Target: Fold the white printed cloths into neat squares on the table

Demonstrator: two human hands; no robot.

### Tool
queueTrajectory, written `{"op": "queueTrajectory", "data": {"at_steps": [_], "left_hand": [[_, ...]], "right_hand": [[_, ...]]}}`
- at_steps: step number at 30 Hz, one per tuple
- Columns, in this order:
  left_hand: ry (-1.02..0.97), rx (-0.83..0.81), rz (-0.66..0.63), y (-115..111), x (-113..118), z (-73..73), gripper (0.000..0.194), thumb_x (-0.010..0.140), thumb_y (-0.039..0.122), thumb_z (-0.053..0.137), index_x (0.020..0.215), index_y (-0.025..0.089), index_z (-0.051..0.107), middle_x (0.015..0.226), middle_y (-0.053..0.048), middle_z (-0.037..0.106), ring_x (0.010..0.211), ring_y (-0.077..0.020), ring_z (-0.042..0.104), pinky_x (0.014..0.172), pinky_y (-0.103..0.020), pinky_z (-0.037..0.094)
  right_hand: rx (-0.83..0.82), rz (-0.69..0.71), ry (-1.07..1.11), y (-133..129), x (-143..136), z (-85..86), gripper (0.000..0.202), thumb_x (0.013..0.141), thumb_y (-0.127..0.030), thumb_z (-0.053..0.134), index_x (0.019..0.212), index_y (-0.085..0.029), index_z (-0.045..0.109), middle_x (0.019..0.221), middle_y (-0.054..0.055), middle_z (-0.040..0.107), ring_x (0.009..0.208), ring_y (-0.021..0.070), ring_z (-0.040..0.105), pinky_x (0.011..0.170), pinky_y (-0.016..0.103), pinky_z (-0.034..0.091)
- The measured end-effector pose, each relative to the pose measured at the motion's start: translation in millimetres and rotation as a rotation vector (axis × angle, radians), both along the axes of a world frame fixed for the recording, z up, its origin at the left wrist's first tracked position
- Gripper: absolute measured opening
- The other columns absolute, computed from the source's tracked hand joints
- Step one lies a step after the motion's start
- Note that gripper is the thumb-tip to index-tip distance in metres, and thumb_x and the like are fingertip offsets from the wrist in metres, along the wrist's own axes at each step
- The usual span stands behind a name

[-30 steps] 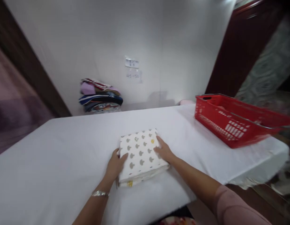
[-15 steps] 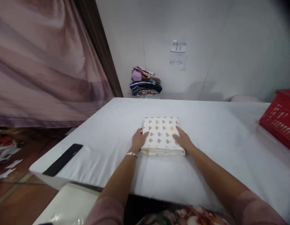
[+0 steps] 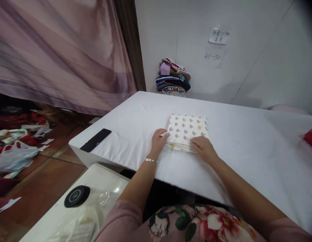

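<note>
A white folded cloth [image 3: 187, 127] printed with grey mushroom-like shapes and a few yellow ones lies flat on the white-covered table [image 3: 135, 117]. Its layered folds show along the near edge. At its left side, my left hand [image 3: 159, 141], with a bracelet on the wrist, has thumb and forefinger drawn together on the cloth's edge. My right hand [image 3: 203, 148] is closed over the near right corner, with bent fingers on the top layer. Parts of the right fingers and the cloth's corner beneath them are hidden.
A black phone-like slab [image 3: 95, 140] lies at the table's left end. Folded fabrics [image 3: 173, 77] are stacked against the wall behind. A red basket [image 3: 310, 137] shows at the right edge. A white surface [image 3: 105, 174] at lower left bears a round black object [image 3: 77, 196].
My view has swung left and down. My right hand has shifted from the cloth's right side to its near right corner, fingers now curled. My left hand stays at the left edge.
</note>
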State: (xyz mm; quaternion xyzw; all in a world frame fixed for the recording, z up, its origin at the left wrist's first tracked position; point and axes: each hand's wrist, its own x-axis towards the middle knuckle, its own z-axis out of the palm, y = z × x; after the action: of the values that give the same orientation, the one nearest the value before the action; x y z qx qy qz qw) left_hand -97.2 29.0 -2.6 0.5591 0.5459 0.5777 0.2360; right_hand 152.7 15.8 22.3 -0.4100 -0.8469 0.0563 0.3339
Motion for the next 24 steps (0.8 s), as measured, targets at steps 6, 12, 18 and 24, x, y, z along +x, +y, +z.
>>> {"op": "queueTrajectory", "data": {"at_steps": [6,12,18,24], "left_hand": [[0.341,0.163,-0.154,-17,7,-5.6,0.021,0.071,0.025,0.074,0.091,0.024,0.070,0.107,-0.005,0.061,0.106,-0.0202,0.054,0.096,-0.039,0.045],[0.367,0.119,-0.197,-16,6,-6.4,0.010,0.080,0.023,0.065,0.088,0.023,0.070,0.105,-0.003,0.061,0.106,-0.0189,0.052,0.095,-0.037,0.045],[0.380,0.125,-0.202,-15,6,-4.9,0.013,0.085,0.020,0.057,0.085,0.023,0.069,0.104,-0.003,0.061,0.105,-0.0181,0.052,0.094,-0.036,0.044],[0.404,0.135,-0.154,-17,8,-2.2,0.012,0.084,0.021,0.056,0.084,0.022,0.068,0.105,-0.004,0.061,0.106,-0.0185,0.052,0.093,-0.036,0.045]], "right_hand": [[-0.012,-0.016,-0.170,0,-12,-5.0,0.023,0.089,-0.031,0.051,0.098,-0.022,0.070,0.099,0.007,0.067,0.091,0.0229,0.056,0.081,0.038,0.044],[-0.155,-0.077,-0.082,-4,-17,-1.6,0.024,0.090,-0.028,0.046,0.095,-0.024,0.069,0.094,0.004,0.066,0.089,0.0200,0.055,0.077,0.033,0.043],[-0.239,-0.084,-0.029,-6,-21,0.5,0.025,0.090,-0.028,0.044,0.085,-0.024,0.067,0.087,0.003,0.064,0.084,0.0192,0.053,0.075,0.032,0.040],[-0.199,-0.113,0.010,-6,-23,-6.8,0.025,0.090,-0.029,0.043,0.084,-0.023,0.067,0.088,0.003,0.064,0.084,0.0189,0.053,0.074,0.031,0.038]]}}
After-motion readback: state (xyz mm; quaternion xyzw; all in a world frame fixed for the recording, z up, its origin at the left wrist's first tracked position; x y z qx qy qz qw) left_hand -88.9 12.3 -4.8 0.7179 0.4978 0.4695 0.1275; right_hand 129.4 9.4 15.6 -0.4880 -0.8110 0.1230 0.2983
